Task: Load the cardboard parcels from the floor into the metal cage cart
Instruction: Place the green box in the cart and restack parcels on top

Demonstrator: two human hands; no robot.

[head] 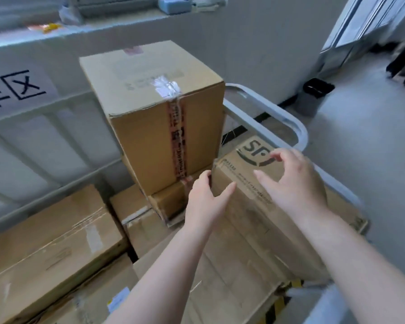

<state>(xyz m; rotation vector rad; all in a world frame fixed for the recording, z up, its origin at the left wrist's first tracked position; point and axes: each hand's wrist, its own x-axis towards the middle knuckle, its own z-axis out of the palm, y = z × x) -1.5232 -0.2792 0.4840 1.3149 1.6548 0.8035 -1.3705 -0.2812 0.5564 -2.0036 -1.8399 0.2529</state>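
L hand (205, 195) sits at the near-left corner of the SF-logo parcel (248, 206), thumb on the box face, fingers wrapped round its left edge; loose grip, touching but not lifting as far as I can tell. R hand (292, 181) hovers over the same parcel's top, fingers spread wide and curled, thumb and forefinger near the printed logo; can't tell if fingertips touch the cardboard.

SF-logo parcel lies inside the cage cart (278, 113) at approx 3 o'clock of centre, top tilted toward the camera, its far end close under the cart's rounded grey rail. It rests on more flat cardboard w/ yellow-black tape at 5 o'clock.

Obstacles: tall taped carton (154, 108) stands right beside it at 12 o'clock, red printed tape down the front, clear tape on top; its lower right corner is just beside the L hand. It sits on a smaller carton (166, 202) w/ a crushed corner. Low flat carton (45, 244) at 8 o'clock, clear tape strips across it. Another box (138, 225) at 7 o'clock, btwn the flat one and the stack.

Cart's left side rail bars run diagonally at 9–10 o'clock. Behind them a white wall w/ a sign (17, 87) in large black characters. Ledge at 11–12 o'clock holds a blue item (174, 4), blurred. Grey floor at 3 o'clock; small black bin (313, 94) by the wall at 2 o'clock.
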